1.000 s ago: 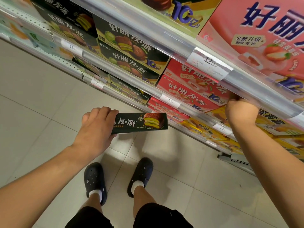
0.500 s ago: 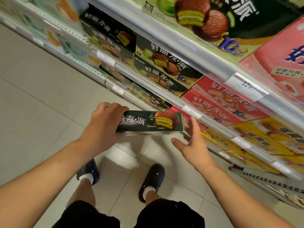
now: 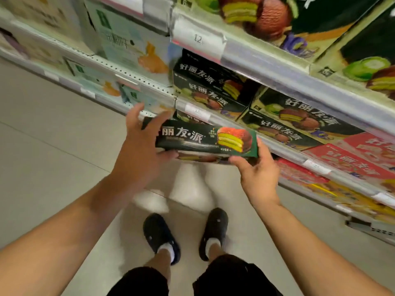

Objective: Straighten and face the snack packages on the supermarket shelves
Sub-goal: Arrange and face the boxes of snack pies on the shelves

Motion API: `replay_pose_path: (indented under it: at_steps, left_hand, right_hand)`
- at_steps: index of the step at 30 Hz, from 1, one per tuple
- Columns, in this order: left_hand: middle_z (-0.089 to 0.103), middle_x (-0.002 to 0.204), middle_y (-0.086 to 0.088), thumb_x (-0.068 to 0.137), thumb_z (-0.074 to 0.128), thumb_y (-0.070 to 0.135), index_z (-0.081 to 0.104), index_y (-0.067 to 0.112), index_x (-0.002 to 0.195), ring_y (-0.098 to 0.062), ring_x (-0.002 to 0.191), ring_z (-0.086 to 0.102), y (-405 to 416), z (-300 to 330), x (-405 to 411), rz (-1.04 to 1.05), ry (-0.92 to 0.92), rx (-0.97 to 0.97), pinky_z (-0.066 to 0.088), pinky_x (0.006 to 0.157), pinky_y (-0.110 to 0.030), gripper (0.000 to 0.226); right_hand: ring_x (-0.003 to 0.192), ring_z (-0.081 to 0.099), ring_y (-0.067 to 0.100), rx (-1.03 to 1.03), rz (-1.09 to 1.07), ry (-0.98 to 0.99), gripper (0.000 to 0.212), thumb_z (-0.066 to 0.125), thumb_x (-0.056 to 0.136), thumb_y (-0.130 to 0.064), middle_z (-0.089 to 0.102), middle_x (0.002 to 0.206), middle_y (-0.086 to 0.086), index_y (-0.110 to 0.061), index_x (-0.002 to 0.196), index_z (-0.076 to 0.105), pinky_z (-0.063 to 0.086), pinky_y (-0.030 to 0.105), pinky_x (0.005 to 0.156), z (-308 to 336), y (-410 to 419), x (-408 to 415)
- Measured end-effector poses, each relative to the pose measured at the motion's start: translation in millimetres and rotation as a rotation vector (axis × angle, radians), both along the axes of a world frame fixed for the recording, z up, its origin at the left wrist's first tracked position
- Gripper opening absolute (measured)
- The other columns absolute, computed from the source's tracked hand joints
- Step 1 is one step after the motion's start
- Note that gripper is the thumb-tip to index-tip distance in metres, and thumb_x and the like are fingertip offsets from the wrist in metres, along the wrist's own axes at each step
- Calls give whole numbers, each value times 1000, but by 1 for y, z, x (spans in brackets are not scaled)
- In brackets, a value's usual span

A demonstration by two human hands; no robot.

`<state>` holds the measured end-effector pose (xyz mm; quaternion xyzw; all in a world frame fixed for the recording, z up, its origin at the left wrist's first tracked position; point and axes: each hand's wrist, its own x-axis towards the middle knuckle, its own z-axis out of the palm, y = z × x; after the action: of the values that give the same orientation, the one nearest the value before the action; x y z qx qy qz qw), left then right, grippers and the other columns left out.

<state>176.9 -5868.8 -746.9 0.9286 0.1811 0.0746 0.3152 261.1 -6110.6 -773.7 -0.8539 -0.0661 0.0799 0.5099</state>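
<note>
Right now your left hand [image 3: 139, 150] covers the left end of the dark green snack box [image 3: 206, 142], so the first characters of its print are hidden; thumb under the lower edge, fingers curled over the top. Your right hand [image 3: 259, 174] grasps the right end from below, thumb along the bottom corner and fingertips behind the box, out of sight. The box is a long, flat carton with a glossy face showing a chocolate pie cut to yellow-green layers. It hangs level in the air just in front of the middle shelf edge [image 3: 284, 152], not resting on it. Behind it, matching dark green boxes [image 3: 299, 120] sit stacked on that shelf, partly blocked by the rail. Red boxes [image 3: 363, 159] to the right are blurred and cut off by the frame. The price tag [image 3: 197, 38] on the upper rail reads only "12"; the rest is smeared. Pale boxes [image 3: 132, 45] at upper left are too blurred to read.

Half a second ago your right hand was open and off the box; it has since closed on the end, and the box has risen nearer the shelf. Your black clogs [image 3: 213, 229] stand on smooth grey tile.
</note>
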Motion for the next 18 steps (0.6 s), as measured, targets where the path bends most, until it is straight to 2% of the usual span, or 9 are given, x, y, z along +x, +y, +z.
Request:
replay_pose_path:
  at_steps: [1,3,4,6,9,11,13,15,18]
  left_hand:
    - [29,146,-24,58,93,22,40,15,140,-19,126,36,8,0,9,100,-58,-82,34,106,-16,98]
    - [49,132,-14,56,93,29,46,9,134,-15,118,45,23,-1,35,289,-125,-241,42,102,-25,93]
    - [59,121,-5,59,91,33,53,12,123,-15,110,53,28,-1,47,323,-136,-273,47,97,-30,77]
    - [66,102,6,66,86,32,62,16,106,-12,94,59,35,-5,70,315,-149,-346,51,86,-28,49]
    - [70,102,5,68,84,24,63,17,111,-13,96,65,47,-8,103,343,-170,-579,56,83,-34,49]
    - [70,97,11,66,82,23,63,18,112,-4,91,65,57,-9,121,318,-184,-595,58,77,-28,50]
    - [68,90,19,66,82,24,64,22,110,4,86,64,64,-10,135,294,-208,-600,55,71,-19,48]
    - [67,86,27,65,82,26,63,30,103,9,83,63,65,-13,145,278,-222,-582,52,69,-14,42]
    - [64,78,28,65,80,30,58,35,87,7,78,60,61,-19,159,262,-225,-569,49,71,-19,32]
  right_hand:
    - [89,60,-15,24,-35,3,56,78,76,-23,63,98,-39,-36,126,54,39,-1,74,2,11,7]
    - [88,61,-15,44,-108,-25,56,77,73,-32,64,96,-39,-37,125,56,40,0,74,8,32,25]
    - [89,61,-14,46,-131,-40,56,78,72,-35,64,96,-38,-37,123,56,40,1,74,8,40,36]
    - [90,63,-10,65,-174,-36,62,79,71,-35,67,97,-32,-30,128,57,44,5,76,8,55,58]
    - [86,63,-5,16,-233,-26,67,79,73,-40,68,96,-16,-18,131,54,49,14,78,5,69,82]
    - [78,56,-15,29,-288,-35,61,79,75,-34,60,87,-19,-14,127,54,45,6,76,0,72,90]
    - [71,53,-16,72,-328,-19,51,78,79,-24,56,84,-21,-14,123,55,43,3,73,-4,76,94]
    - [65,54,-11,97,-355,-9,31,76,81,-19,57,78,-17,-18,107,58,43,4,66,-4,79,97]
    - [76,62,8,75,-409,4,19,73,84,-20,65,81,-7,-27,85,56,46,11,67,-3,83,101]
